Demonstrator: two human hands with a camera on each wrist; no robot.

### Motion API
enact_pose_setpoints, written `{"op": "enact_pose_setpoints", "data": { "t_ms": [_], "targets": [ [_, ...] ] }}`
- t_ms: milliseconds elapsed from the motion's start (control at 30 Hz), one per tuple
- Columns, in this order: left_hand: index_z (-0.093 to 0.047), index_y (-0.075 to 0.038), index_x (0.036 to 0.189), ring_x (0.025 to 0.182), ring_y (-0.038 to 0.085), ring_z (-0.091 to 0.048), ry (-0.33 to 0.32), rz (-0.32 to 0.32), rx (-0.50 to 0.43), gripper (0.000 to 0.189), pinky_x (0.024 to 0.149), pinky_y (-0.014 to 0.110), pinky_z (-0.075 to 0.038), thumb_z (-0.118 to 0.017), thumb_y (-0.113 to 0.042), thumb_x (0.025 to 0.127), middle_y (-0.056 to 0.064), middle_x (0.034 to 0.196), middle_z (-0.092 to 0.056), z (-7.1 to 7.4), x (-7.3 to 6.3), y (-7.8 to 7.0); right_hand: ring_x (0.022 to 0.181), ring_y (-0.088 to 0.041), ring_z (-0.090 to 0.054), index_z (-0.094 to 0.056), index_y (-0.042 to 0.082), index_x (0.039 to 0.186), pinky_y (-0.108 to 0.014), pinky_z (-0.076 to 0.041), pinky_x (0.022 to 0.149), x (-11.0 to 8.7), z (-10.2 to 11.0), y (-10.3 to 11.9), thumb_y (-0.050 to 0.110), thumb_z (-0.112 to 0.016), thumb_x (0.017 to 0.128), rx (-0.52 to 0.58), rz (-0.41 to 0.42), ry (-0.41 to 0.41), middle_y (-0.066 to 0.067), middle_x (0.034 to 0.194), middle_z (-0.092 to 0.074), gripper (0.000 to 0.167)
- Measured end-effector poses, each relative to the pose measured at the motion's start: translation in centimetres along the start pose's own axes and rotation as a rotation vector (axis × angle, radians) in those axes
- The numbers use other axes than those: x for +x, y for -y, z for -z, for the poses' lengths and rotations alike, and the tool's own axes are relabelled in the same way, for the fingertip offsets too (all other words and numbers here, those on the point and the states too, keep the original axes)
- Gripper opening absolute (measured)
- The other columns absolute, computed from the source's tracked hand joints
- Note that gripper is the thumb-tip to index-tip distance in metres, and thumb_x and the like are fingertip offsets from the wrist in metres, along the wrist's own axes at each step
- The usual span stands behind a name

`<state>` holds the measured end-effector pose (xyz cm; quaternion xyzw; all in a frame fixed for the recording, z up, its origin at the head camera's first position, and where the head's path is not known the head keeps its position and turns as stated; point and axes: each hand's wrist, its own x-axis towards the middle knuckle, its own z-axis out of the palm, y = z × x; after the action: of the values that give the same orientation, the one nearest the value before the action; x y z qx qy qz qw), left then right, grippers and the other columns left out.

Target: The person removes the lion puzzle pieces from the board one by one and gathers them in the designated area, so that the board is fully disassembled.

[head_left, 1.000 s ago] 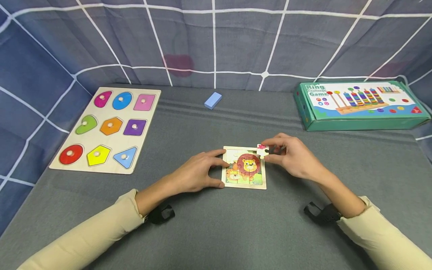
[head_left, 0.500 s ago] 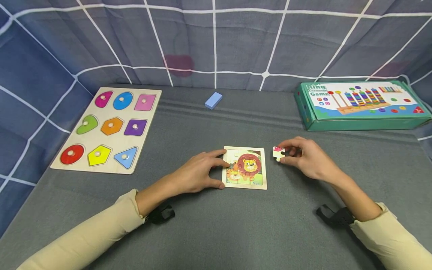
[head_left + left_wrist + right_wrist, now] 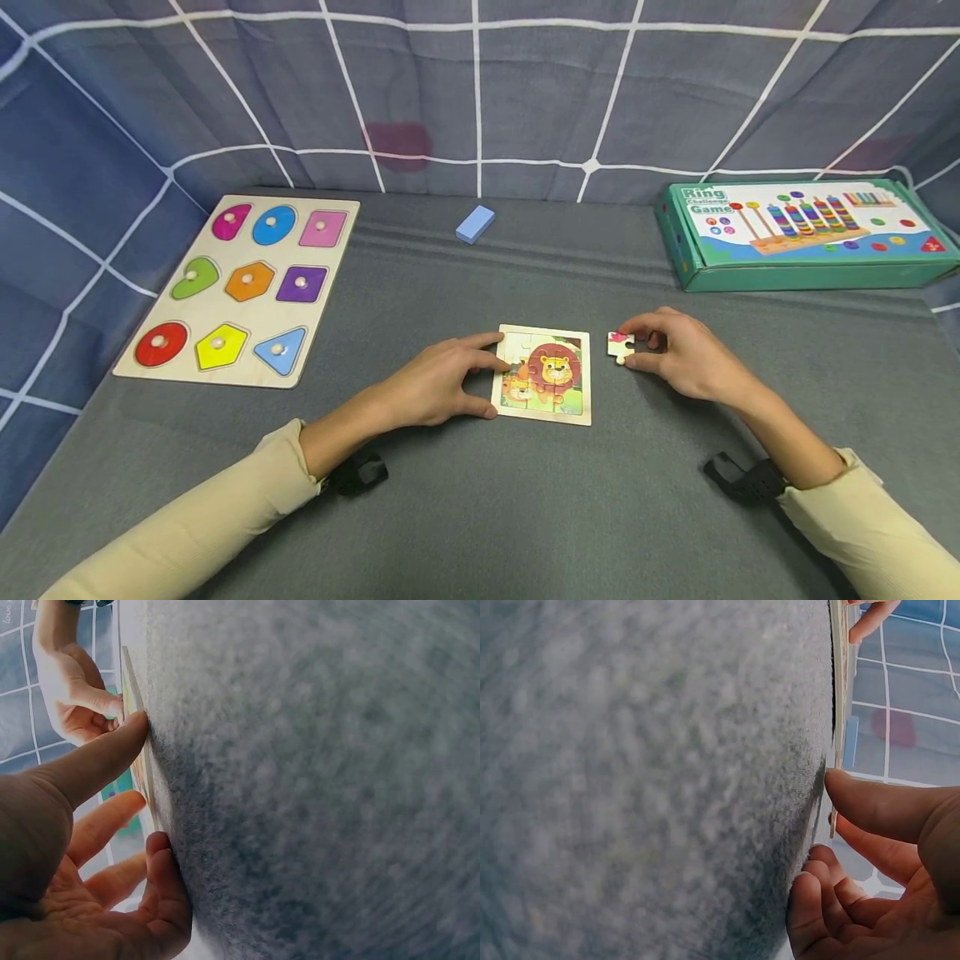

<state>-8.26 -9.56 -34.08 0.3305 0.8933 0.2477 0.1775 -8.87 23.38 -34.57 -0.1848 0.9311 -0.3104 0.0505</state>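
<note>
One white-pink jigsaw piece (image 3: 617,342), knob (image 3: 620,360) pointing nearward, is pinched by right hand (image 3: 684,354); spread left hand (image 3: 435,385) touches square wooden lion puzzle (image 3: 586,375).

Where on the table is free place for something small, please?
Bare table lies between the blue block and the green box, also between the shape board and the left hand. Crowded: around the lion puzzle, where the right hand pinches a puzzle piece.

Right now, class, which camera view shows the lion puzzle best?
The head view: it looks down on the lion puzzle, showing its picture, with the left hand over part of its left edge. Both wrist views show it nearly edge-on, a thin strip; the hand hides part in the left one.
</note>
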Motion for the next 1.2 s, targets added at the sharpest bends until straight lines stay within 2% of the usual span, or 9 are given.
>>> {"op": "enact_pose_setpoints", "data": {
  "t_ms": [167, 400, 600, 867, 1200],
  "targets": [
    [-0.067, -0.011, 0.128, 0.135, 0.033, -0.043, -0.004, 0.001, -0.008, 0.056, 0.106, 0.050, -0.035, -0.085, -0.027, 0.079, 0.013, 0.153, -0.039, 0.0, 0.0, 0.0, 0.082, -0.020, -0.050, -0.069, -0.002, 0.112, -0.035, -0.039, 0.070, 0.0, 0.0, 0.2, 0.005, -0.080, 0.082, -0.009, -0.008, 0.003, -0.007, 0.093, -0.059, 0.033],
    [-0.067, -0.011, 0.129, 0.135, 0.034, -0.043, -0.003, 0.007, 0.005, 0.055, 0.106, 0.051, -0.035, -0.085, -0.027, 0.079, 0.013, 0.153, -0.040, 0.0, 0.0, -0.1, 0.086, -0.021, -0.050, -0.067, -0.004, 0.116, -0.035, -0.039, 0.072, -0.1, 0.0, 0.3, 0.003, -0.077, 0.084, -0.011, 0.006, 0.011, -0.011, 0.102, -0.062, 0.035],
    [-0.067, -0.011, 0.128, 0.135, 0.033, -0.042, -0.007, 0.002, 0.003, 0.055, 0.106, 0.050, -0.035, -0.085, -0.027, 0.079, 0.013, 0.153, -0.040, -0.1, 0.0, 0.0, 0.086, -0.021, -0.050, -0.068, -0.002, 0.116, -0.034, -0.039, 0.072, -0.1, 0.1, 0.5, 0.005, -0.076, 0.085, -0.004, 0.007, 0.001, -0.010, 0.100, -0.062, 0.032],
    [-0.067, -0.011, 0.128, 0.135, 0.032, -0.042, -0.002, 0.008, 0.002, 0.055, 0.106, 0.049, -0.035, -0.085, -0.027, 0.079, 0.013, 0.153, -0.040, 0.0, 0.0, 0.0, 0.082, -0.021, -0.050, -0.070, 0.000, 0.113, -0.033, -0.040, 0.069, 0.5, -0.5, 2.5, 0.005, -0.076, 0.086, 0.053, 0.033, -0.019, -0.009, 0.095, -0.060, 0.029],
    [-0.067, -0.011, 0.128, 0.135, 0.032, -0.043, 0.006, -0.003, -0.002, 0.054, 0.106, 0.049, -0.036, -0.084, -0.028, 0.080, 0.013, 0.153, -0.040, 0.0, 0.1, 0.1, 0.081, -0.021, -0.051, -0.070, 0.003, 0.116, -0.037, -0.041, 0.069, 3.0, -2.7, 5.8, 0.007, -0.075, 0.086, 0.122, 0.080, 0.098, -0.007, 0.094, -0.059, 0.030]
  ]
}}
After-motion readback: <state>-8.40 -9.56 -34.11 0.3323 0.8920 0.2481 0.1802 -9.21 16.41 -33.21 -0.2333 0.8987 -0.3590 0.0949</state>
